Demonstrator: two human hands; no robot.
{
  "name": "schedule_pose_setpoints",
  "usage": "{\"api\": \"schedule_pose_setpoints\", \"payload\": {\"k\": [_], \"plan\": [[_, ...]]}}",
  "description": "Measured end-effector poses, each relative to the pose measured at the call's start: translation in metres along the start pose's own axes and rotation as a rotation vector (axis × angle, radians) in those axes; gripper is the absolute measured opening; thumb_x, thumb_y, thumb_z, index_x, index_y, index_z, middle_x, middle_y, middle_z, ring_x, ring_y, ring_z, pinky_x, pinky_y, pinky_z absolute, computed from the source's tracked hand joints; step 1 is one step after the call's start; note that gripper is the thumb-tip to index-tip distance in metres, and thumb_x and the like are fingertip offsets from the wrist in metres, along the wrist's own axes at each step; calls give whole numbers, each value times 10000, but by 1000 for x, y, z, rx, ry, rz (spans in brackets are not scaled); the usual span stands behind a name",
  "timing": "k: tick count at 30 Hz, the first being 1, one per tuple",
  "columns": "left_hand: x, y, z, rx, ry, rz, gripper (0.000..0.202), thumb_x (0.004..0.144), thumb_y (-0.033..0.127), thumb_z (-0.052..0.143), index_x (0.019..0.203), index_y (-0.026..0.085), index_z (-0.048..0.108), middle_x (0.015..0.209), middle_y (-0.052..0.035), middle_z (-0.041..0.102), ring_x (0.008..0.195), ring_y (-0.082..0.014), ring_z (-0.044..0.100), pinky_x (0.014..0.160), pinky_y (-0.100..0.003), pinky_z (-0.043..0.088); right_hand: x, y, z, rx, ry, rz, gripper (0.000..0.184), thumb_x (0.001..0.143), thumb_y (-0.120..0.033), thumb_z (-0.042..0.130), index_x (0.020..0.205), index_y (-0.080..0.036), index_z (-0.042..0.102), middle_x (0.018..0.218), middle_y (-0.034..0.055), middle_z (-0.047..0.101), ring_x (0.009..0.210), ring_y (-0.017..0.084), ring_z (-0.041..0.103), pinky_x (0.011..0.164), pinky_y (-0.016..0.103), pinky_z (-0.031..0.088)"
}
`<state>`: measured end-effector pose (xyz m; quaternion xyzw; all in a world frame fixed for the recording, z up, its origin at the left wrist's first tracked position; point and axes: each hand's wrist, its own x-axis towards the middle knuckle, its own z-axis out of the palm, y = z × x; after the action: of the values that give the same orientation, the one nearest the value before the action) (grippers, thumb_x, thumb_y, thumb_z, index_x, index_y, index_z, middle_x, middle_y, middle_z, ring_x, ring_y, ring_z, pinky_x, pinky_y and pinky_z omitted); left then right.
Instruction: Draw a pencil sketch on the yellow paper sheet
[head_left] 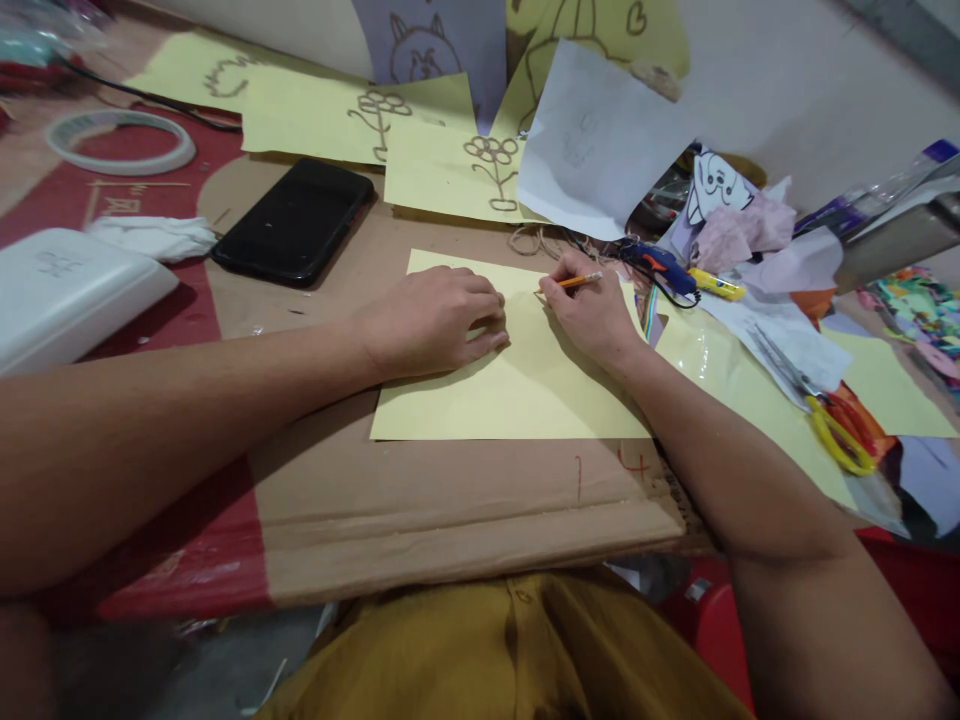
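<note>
A sheet of yellow paper lies on the cardboard-covered table in front of me. My left hand rests on its left half, palm down with the fingers a little bent and apart. In my right hand is an orange pencil, gripped near its point. The pencil's tip meets the upper right part of the sheet. Any marks there are too faint to make out. Behind the sheet lie yellow papers with a flower drawing, and a white sheet with faint pencil lines leans at the back.
A black phone, a roll of tape and a white box-like device are to the left. On the right are yellow-handled scissors, a blue glue gun, a yellow cutter and crumpled paper.
</note>
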<state>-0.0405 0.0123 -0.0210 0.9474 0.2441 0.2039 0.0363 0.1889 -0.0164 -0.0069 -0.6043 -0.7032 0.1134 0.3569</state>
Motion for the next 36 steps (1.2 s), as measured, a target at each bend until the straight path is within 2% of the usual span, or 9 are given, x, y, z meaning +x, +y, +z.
{"api": "schedule_pose_setpoints", "payload": {"k": [22, 36], "plan": [[0, 0, 1, -49, 15, -12, 288, 992, 416, 584, 1047, 218, 785, 1154, -70, 781, 1098, -266, 718, 930, -386, 546, -1, -3, -6, -48, -12, 13, 243, 874, -187, 590, 674, -245, 463, 648, -20, 538, 648, 158, 476, 659, 341, 367], [0, 0, 1, -32, 29, -4, 293, 994, 410, 573, 1028, 213, 787, 1130, -70, 787, 1082, -259, 724, 915, -380, 556, -4, -8, -9, -36, -4, 12, 262, 848, -166, 571, 636, -247, 440, 615, -25, 489, 628, 150, 408, 622, 331, 327]]}}
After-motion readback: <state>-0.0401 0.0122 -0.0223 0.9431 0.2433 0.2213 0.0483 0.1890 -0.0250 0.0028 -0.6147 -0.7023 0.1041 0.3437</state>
